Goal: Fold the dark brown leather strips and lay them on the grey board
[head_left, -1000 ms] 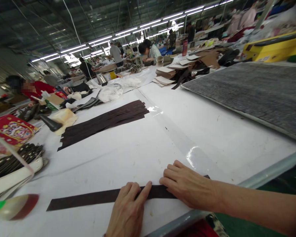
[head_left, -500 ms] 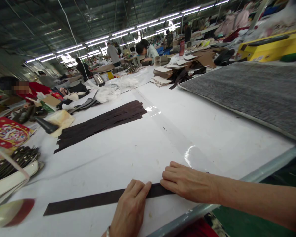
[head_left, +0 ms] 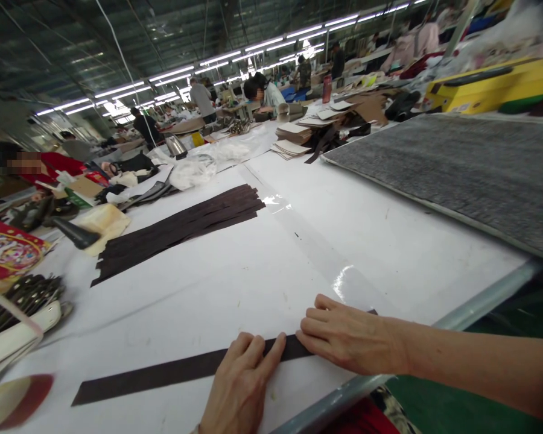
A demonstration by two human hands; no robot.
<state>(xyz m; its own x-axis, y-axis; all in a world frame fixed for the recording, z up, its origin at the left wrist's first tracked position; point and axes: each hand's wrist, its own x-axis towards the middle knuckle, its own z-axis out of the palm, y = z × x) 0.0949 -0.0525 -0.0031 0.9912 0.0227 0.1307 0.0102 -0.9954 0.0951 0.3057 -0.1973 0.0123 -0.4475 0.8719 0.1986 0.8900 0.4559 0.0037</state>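
A long dark brown strip (head_left: 163, 375) lies flat on the white table (head_left: 235, 283) near its front edge. My left hand (head_left: 242, 386) rests on the strip's middle with fingers stretched flat, pressing it down. My right hand (head_left: 350, 334) lies flat over the strip's right end, fingers extended toward the left hand; only a tip of the strip shows beyond it. Neither hand grips anything. Farther back, a row of several similar dark strips (head_left: 176, 229) lies side by side.
A grey textured mat (head_left: 457, 169) covers the table's right side. Stacked card pieces (head_left: 294, 141), plastic wrap (head_left: 194, 172), a black tool (head_left: 72, 232) and a red printed packet (head_left: 4, 247) lie at the back and left. Other people work at distant tables.
The view has drifted slightly, so everything sits a little further left. Both hands stay pressed on the strip, with the left fingers edging a touch to the right.
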